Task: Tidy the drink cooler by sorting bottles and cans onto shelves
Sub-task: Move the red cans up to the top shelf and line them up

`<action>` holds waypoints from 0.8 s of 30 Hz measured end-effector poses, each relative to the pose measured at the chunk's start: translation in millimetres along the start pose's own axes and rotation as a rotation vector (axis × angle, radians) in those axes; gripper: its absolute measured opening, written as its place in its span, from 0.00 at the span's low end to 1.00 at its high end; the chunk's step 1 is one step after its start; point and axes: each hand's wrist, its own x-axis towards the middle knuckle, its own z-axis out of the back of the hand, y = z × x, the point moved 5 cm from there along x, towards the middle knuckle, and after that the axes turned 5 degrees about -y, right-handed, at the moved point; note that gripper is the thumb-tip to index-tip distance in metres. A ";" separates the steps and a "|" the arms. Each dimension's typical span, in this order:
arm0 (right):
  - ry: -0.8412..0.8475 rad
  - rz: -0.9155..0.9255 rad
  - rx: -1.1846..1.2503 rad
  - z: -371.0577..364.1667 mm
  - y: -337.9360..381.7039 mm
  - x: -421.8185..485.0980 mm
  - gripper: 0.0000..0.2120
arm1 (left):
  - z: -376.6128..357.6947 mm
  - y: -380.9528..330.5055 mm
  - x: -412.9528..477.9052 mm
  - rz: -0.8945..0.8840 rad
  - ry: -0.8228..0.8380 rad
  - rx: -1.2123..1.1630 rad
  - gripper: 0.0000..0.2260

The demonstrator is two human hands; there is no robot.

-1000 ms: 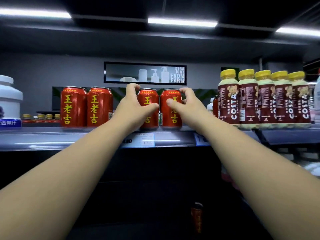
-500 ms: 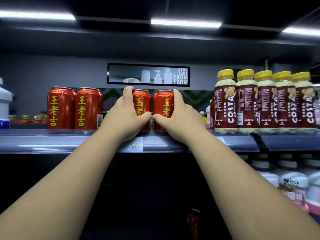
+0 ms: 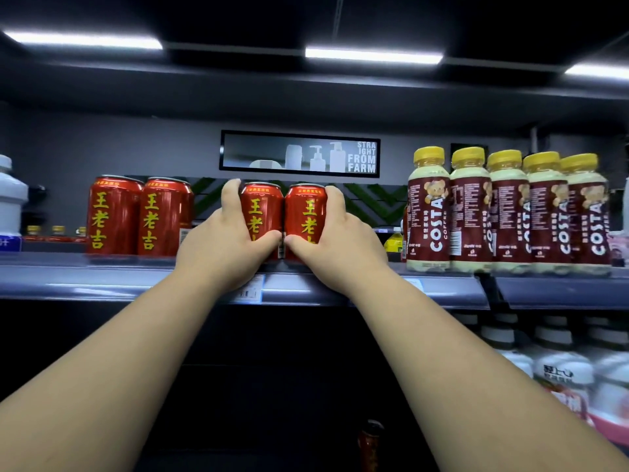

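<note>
Reaching up from below, you have dim shelving under your forearms. A red can (image 3: 371, 437) stands low at 6 o'clock, too dark to read, and white-capped bottles (image 3: 558, 369) sit at 4 o'clock with blurred labels. Your left hand (image 3: 224, 247) is wrapped round the left can (image 3: 260, 212), fingers behind and thumb across the front. Your right hand (image 3: 335, 247) clasps the right can (image 3: 304, 212) the same way. Both cans stand upright and touching near the front lip of the upper shelf (image 3: 102, 277), just above a price tag (image 3: 250, 291) too small to read. The risk, as I judge it, comes from that lip and your low grip. Draw the cans toward you carelessly and one could tip over the edge and drop into the dark below. Slide them hard toward 9 o'clock and they may knock the standing pair of cans (image 3: 139, 216). Swing toward 3 o'clock and your right elbow or the can could topple the tall Costa bottles (image 3: 507, 212). Every can carries 王老吉 in yellow down a red body. The bottles have yellow caps and maroon labels with a cartoon bear and "COSTA COFFEE" in white, running vertically. At the far 9 o'clock edge a white jug (image 3: 10, 199) shows only a cut-off blue label. Behind, at 12 o'clock, a sign (image 3: 299, 154) reads "STRAIGHT FROM FARM", broken across four lines.
</note>
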 end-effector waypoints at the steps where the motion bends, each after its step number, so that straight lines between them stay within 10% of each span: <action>1: 0.006 0.007 0.020 0.7 0.4 -0.7 0.45 | 0.8 0.6 -1.6 0.002 0.002 0.001 0.38; 24: 0.070 -0.050 0.002 -18.8 56.4 -3.9 0.44 | 48.9 66.8 2.4 -0.337 -0.179 0.317 0.35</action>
